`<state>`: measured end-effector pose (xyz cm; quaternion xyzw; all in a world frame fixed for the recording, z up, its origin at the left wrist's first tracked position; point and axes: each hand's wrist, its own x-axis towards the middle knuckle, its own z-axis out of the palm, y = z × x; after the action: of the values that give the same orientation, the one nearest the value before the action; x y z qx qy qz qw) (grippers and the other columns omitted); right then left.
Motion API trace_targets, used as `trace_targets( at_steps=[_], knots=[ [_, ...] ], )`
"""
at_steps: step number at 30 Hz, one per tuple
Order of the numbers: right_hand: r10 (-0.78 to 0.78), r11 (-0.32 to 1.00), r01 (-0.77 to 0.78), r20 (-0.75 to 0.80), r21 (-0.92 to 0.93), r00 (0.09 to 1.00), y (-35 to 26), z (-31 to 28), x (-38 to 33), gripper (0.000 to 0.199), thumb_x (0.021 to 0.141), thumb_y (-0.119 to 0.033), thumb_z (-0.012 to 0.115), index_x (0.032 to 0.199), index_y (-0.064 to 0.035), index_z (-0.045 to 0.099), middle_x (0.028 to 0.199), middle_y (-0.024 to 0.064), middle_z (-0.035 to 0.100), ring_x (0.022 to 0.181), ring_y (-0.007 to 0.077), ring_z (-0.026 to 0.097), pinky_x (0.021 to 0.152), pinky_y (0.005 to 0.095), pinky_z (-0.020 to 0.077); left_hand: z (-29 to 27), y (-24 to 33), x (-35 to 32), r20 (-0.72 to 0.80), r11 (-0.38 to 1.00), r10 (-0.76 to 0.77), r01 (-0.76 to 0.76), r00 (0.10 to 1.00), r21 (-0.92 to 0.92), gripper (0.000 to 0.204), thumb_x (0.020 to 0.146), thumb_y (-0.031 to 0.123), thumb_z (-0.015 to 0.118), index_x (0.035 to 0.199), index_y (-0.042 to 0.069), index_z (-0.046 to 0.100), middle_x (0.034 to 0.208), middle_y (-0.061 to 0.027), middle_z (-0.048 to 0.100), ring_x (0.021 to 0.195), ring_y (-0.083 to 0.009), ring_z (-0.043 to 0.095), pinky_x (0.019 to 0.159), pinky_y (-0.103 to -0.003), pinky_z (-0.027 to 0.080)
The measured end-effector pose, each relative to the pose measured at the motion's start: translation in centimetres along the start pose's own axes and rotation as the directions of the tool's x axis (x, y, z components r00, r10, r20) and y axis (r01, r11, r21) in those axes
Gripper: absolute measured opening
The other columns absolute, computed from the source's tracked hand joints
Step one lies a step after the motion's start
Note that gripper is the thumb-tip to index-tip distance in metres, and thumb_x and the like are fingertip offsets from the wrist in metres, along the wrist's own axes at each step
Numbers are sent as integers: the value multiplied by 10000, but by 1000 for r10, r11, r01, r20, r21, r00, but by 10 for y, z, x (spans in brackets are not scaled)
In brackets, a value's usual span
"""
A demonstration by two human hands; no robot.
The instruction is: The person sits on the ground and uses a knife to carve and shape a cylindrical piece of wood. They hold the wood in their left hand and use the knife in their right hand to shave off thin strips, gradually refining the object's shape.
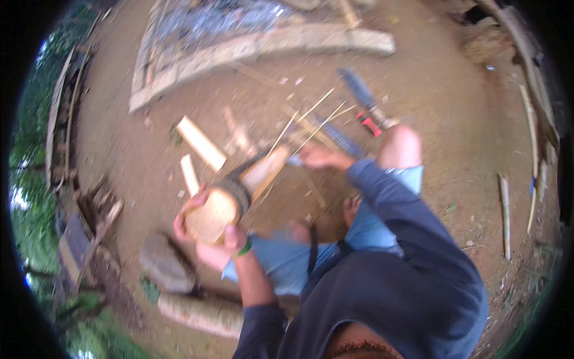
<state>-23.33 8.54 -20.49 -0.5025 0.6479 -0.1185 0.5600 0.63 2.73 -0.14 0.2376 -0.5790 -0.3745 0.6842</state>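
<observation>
A drum-shaped wooden piece with a pale round face and a dark band behind it lies slantwise in front of my legs. My left hand is closed around the rim of its round end, fingers on the far side and thumb on the near side. At its narrow far end is my right hand, blurred and curled. A small bluish-grey thing shows at those fingers, too smeared to name. Thin pale strips lie just beyond the narrow end.
On the dirt ahead lie a broad-bladed knife, a red-handled tool and a dark flat tool. Pale split wood lies to the left. A stone and log sit near my left; a block border runs ahead.
</observation>
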Motion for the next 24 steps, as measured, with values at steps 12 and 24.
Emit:
trace_targets(
  at_steps=[12, 24],
  knots=[
    [86, 974, -109, -119, -200, 989, 15, 6, 21, 456, 940, -386, 448, 1213, -84, 652, 1220, 190, 650, 1160, 377, 598, 987, 473, 466, 3, -17, 16, -57, 999, -40, 39, 998, -5, 748, 762, 351, 630, 1366, 30, 329, 1131, -191, 515, 1050, -316, 535, 1019, -504, 411],
    [2, 1000, -3, -103, -4, 995, 19, 53, 43, 399, 1001, -332, 447, 1071, -32, 701, 1043, 222, 700, 963, 302, 664, 895, 427, 491, -24, -28, 41, -141, 987, -79, 57, 987, -153, 769, 706, 319, 707, 1359, 65, 389, 1070, -211, 580, 1003, -328, 594, 911, -476, 508]
  ],
)
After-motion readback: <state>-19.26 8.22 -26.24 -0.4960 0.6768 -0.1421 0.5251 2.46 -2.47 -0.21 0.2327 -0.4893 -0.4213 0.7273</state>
